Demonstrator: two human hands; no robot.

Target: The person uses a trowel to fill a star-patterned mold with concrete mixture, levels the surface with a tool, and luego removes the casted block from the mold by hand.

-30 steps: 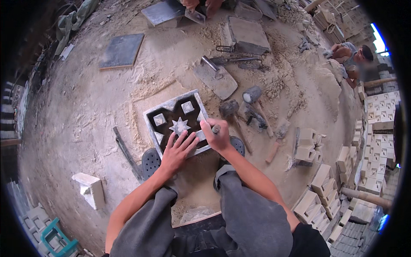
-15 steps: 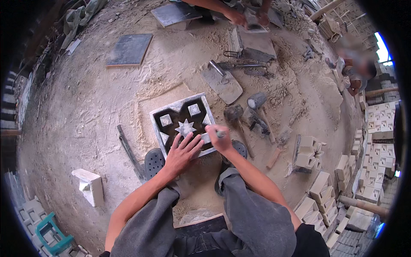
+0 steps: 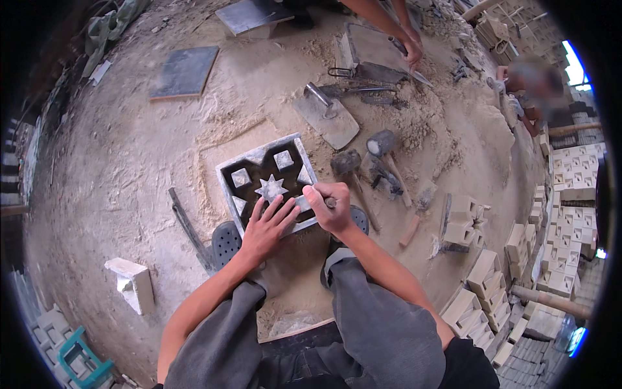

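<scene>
Soft, even daylight fills the scene; the sandy ground (image 3: 129, 168) reads pale and flat, with only short, faint shadows under the patterned tile mould (image 3: 269, 181) at the centre. Far right of the mould, a window-like opening (image 3: 573, 65) blows out to blue-white glare. Near the mould, detail is sharp; the person (image 3: 528, 81) to its upper right is blurred. Fisheye distortion bends the stacked blocks (image 3: 570, 188) right of the mould, and a black vignette rings the frame.
</scene>
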